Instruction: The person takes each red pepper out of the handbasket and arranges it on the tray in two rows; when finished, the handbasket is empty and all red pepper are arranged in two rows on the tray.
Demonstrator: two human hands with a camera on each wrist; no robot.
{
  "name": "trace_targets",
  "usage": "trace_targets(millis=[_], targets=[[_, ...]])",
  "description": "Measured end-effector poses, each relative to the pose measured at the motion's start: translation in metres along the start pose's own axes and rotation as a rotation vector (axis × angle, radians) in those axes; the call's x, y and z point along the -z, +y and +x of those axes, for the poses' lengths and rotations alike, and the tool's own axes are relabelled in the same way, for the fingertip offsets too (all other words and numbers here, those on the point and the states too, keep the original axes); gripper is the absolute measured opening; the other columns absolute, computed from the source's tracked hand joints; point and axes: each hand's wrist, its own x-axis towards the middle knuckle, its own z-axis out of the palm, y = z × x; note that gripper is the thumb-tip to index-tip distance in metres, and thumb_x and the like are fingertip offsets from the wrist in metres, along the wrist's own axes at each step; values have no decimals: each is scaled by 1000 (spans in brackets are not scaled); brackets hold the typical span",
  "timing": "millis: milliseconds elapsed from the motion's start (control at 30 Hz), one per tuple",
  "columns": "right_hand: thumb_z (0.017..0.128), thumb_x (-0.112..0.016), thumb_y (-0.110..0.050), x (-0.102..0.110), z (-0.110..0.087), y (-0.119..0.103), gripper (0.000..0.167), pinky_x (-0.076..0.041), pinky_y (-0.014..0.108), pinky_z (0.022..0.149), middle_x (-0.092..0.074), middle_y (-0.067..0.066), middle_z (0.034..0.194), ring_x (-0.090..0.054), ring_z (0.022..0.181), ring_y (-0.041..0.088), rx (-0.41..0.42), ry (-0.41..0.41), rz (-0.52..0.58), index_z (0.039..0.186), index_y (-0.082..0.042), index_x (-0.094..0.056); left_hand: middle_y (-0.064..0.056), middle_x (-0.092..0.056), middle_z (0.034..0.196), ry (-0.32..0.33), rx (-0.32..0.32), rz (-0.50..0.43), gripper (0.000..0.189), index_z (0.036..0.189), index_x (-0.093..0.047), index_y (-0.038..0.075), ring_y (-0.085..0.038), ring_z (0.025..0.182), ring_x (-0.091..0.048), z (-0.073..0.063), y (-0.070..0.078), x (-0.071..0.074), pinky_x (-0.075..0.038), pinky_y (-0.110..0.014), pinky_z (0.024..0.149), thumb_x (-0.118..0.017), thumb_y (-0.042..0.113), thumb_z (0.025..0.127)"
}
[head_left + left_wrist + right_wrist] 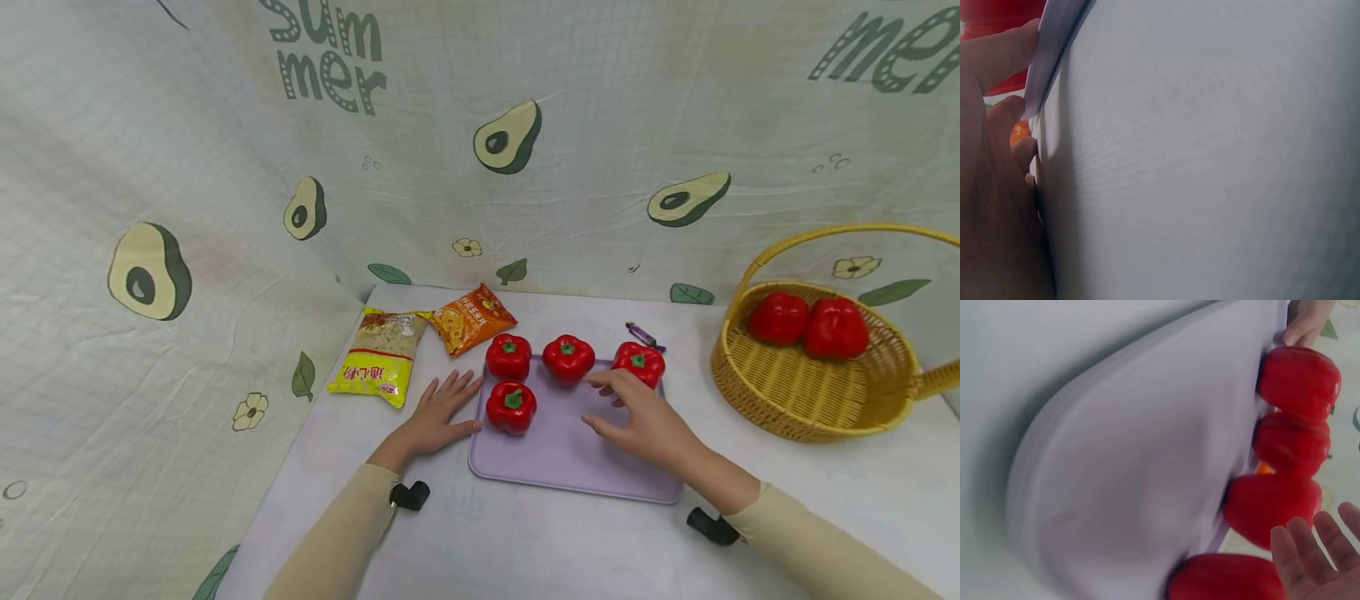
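Observation:
A lilac tray (570,454) lies on the white table with several red bell peppers on it. One pepper (511,408) sits at the front left, another (508,357) right behind it. Along the back edge are a middle pepper (568,360) and a right one (639,360). My left hand (438,418) rests on the table with fingers spread, its thumb and fingertips at the tray's left rim (1054,56). Over the tray's right half hovers my right hand (647,423), fingers loosely extended and holding nothing. Its fingertips are close to the middle and right peppers.
A yellow wicker basket (810,429) with a tall handle stands on the right, two red peppers (836,327) inside. Back left lie a yellow pasta bag (381,350) and an orange snack bag (471,321). A small purple-wrapped stick (643,336) lies behind the tray. Printed cloth hangs behind.

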Motion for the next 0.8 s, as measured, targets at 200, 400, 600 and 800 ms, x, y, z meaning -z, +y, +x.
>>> trace_targets(millis=[200,400,600,800], targets=[[86,-83,-24,16,-6,4,53,-58,49,87,-62,2,117,-63,103,25,-1,41,-39,133,-14,-60,5,-14,170,6,-5,0,79,163,-22,32,-22,158,2,0,0,0,7,-53,124,-55,58,97],[87,-83,-22,34,-10,12,51,-60,47,82,-63,6,119,-65,100,24,-8,84,-84,130,-9,-60,8,-11,170,-8,11,6,79,163,-19,35,-18,157,5,1,-2,-2,9,-49,124,-54,60,97],[87,-82,-25,55,-15,19,54,-59,30,73,-63,10,123,-66,98,29,-52,106,-108,134,-11,-59,8,-11,170,-5,15,4,79,163,-19,35,-18,157,4,2,-2,-2,9,-49,124,-55,59,97],[88,-82,-26,75,-18,28,56,-49,12,76,-63,14,123,-64,101,31,-85,142,-133,136,-8,-58,8,-11,170,-11,19,2,79,163,-19,36,-18,157,4,1,-2,-1,9,-49,124,-55,60,97]])
